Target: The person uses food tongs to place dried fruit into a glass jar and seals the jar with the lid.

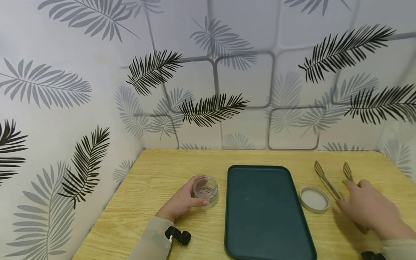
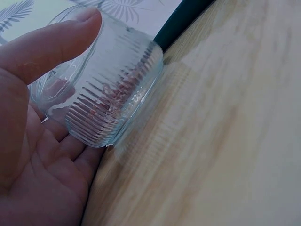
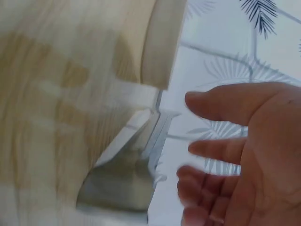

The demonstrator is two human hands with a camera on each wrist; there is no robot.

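My left hand holds a clear ribbed glass jar, thumb on the near side and fingers around the far side. The jar stands upright on the wooden table without a lid. Small reddish-brown curled pieces lie in its bottom, seen through the glass in the left wrist view. At the right, metal tongs lie with their two slotted ends spread apart, pointing to the back. My right hand hovers over them, hiding their middle. In the right wrist view its fingers are relaxed and parted, beside the tongs, gripping nothing.
A dark green rectangular tray lies between the hands. A round, pale-rimmed lid sits between the tray and the tongs. The wooden table ends at a leaf-patterned wall behind and on the left.
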